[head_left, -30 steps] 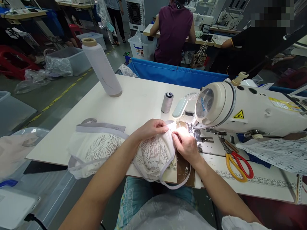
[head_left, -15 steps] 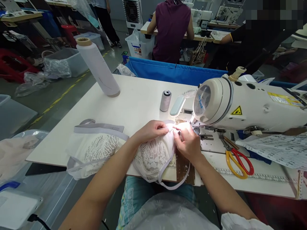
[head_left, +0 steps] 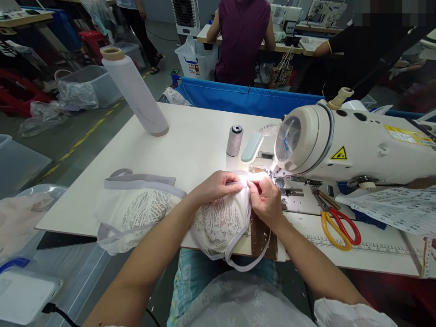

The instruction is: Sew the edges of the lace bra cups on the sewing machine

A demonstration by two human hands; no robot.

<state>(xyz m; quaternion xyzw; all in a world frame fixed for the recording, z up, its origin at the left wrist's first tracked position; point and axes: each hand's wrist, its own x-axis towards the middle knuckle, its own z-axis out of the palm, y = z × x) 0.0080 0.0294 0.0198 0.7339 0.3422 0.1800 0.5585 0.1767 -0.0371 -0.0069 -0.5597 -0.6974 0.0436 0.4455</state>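
A white lace bra lies across the front of the table, one cup spread to the left and the other under my hands. Its strap loops over the table's front edge. My left hand pinches the bra's top edge between thumb and fingers. Close beside it, my right hand is closed on the same edge, fingertips nearly meeting the left ones. Both are just left of the needle area of a white sewing machine, under its bright lamp. The fingers hide the exact spot they grip.
Scissors with yellow and red handles lie right of my right hand. A small thread spool and a large thread cone stand on the white table. Printed paper lies below the machine arm. People sit beyond the blue cloth.
My right hand has shifted slightly left, its fingertips closing in on the left hand's. The bra stays in both hands, nearly in place. The view has tilted a little.
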